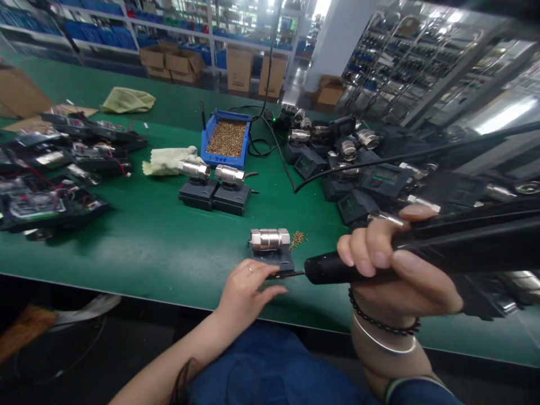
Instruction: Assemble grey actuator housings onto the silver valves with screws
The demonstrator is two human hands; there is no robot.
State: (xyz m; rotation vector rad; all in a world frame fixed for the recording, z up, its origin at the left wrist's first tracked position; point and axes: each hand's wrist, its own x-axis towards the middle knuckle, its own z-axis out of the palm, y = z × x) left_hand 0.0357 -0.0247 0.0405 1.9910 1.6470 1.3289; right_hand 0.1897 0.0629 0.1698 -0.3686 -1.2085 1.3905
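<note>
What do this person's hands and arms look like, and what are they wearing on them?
Both hands are gloveless. The left hand has a thin ring. Above the right hand sit a dark braided-looking bracelet and a slim silvery bangle, then a dark blue sleeve.

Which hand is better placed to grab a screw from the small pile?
Probably the left hand: it grips no large tool and is by the dark unit, near the small pile of screws. The right hand grips the black driver.
</note>
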